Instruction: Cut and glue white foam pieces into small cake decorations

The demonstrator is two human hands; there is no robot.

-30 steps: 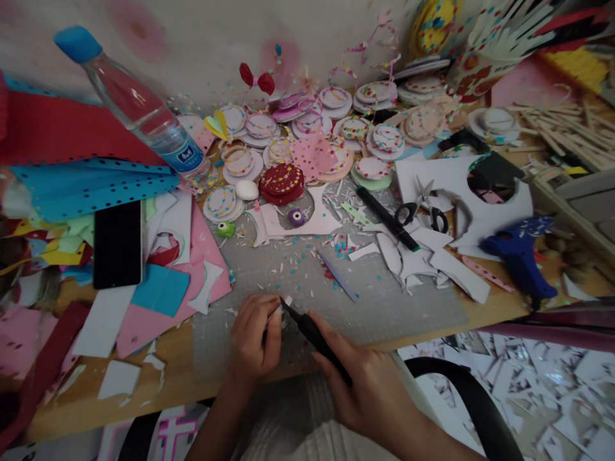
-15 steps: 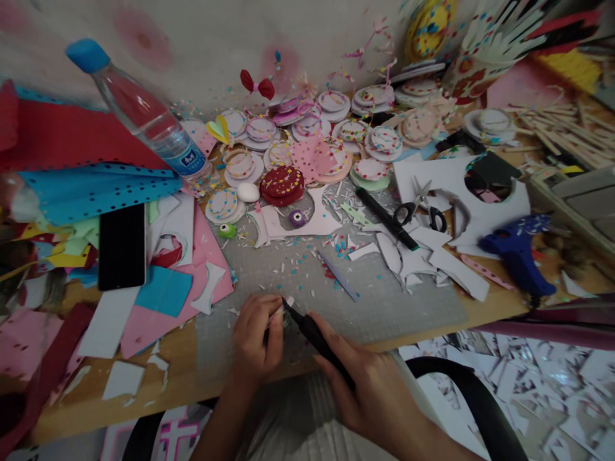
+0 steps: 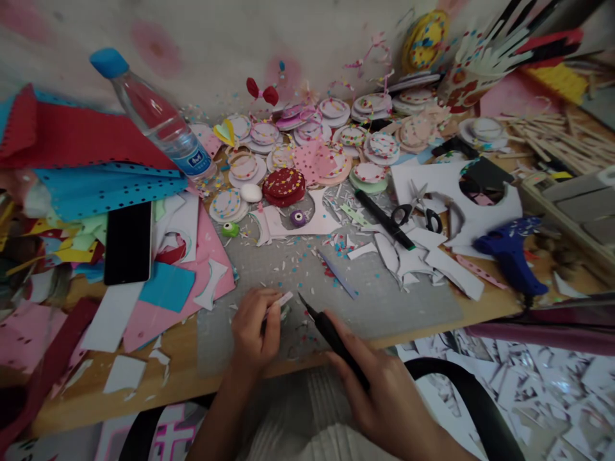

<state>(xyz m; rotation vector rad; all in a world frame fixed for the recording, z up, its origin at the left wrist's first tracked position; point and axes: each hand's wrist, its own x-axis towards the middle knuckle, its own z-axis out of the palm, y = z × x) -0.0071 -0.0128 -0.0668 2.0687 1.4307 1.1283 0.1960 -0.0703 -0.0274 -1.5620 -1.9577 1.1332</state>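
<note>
My left hand (image 3: 257, 326) is closed, pinching a small white strip (image 3: 284, 298) whose end sticks out between thumb and fingers. The rest of the strip is hidden by the fingers. In my right hand (image 3: 379, 378) is a black-handled craft knife (image 3: 336, 338), its dark pointed blade aimed up and left. A short gap separates the blade tip from the strip. Both hands are over the near edge of a grey cutting mat (image 3: 254, 256) strewn with tiny white, red and blue scraps. A thin bluish stick (image 3: 337, 274) lies on the mat beyond the knife.
Scissors (image 3: 417, 208), a black marker (image 3: 384, 219) and a blue glue gun (image 3: 512, 256) lie to the right among white foam offcuts. A water bottle (image 3: 158, 121) and a phone (image 3: 127, 243) are at left. Decorated little discs (image 3: 283, 186) line the back.
The knife has moved right and away from my left hand, so its tip no longer meets the fingertips. More of the white strip now shows. The camera view has shifted slightly.
</note>
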